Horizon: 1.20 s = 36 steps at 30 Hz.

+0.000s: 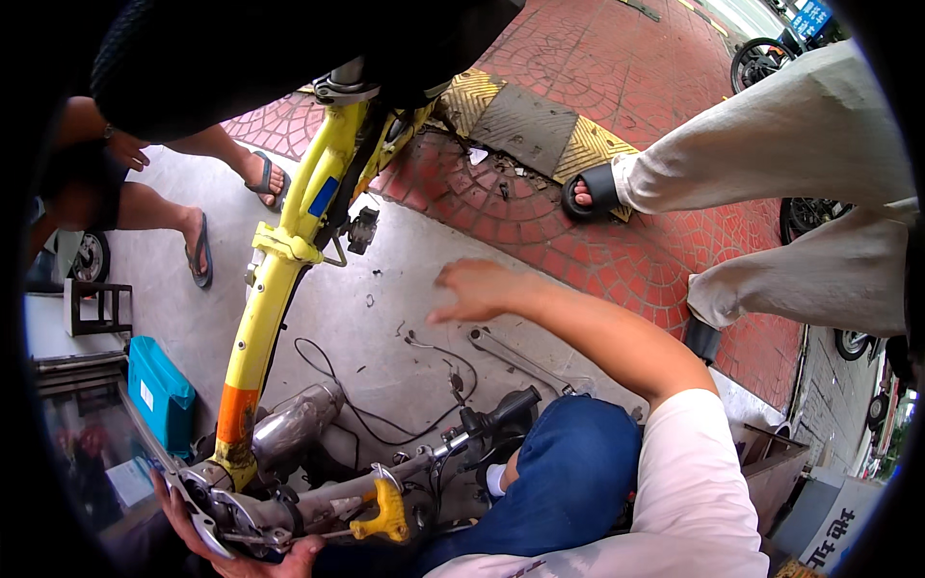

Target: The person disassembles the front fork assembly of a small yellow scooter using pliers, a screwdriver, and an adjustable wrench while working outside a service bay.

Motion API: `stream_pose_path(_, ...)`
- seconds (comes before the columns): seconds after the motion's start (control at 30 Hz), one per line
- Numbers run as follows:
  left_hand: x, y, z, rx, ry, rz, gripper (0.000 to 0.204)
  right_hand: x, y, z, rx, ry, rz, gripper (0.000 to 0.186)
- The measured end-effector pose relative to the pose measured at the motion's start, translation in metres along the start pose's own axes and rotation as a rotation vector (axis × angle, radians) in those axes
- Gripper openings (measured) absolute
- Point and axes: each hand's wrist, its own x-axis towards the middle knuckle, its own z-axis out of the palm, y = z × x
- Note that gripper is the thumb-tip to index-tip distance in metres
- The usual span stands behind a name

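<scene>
A yellow folding bicycle frame (pixel 265 308) with an orange band rises from the lower left toward the black saddle (pixel 289 58) at the top. At the lower left, my left hand (pixel 183 528) is closed around the metal joint at the frame's lower end, thumb on the near side. A tool with a yellow T-shaped handle (pixel 387 511) lies close to it; its thin shaft points toward that hand, tip hidden. My right hand (pixel 474 291) is stretched out over the floor, fingers apart and slightly blurred, holding nothing. Below it lies a long metal wrench (pixel 520 358).
A handlebar with a black grip (pixel 511 407) lies beside my knee, with a black cable (pixel 361 414) looping over the grey floor. A teal box (pixel 159 395) stands left. Two people stand nearby, one in sandals, one in light trousers (pixel 761 135). A yellow-black ramp (pixel 530 125) edges red paving.
</scene>
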Motion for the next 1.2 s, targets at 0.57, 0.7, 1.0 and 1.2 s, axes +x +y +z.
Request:
stream_pose_path(0.57, 0.016, 0.014, -0.018, 0.214, -0.349, 0.022, 0.123, 0.03, 0.201, -0.017, -0.738, -0.187, 0.869, 0.09)
stream_pose_path(0.7, -0.014, -0.004, -0.012, 0.026, -0.277, -0.029, 0.112, 0.026, 0.193, 0.01, -0.715, -0.084, 0.803, 0.088)
stream_pose_path(1.0, -0.004, -0.008, -0.005, 0.267, -0.202, 0.079, 0.135, -0.02, 0.19, 0.043, -0.53, 0.041, 0.737, 0.077)
stream_pose_path(1.2, 0.012, 0.007, -0.006, 0.036, -0.238, 0.161, 0.111, -0.039, 0.195, 0.053, -0.406, 0.081, 0.87, 0.079)
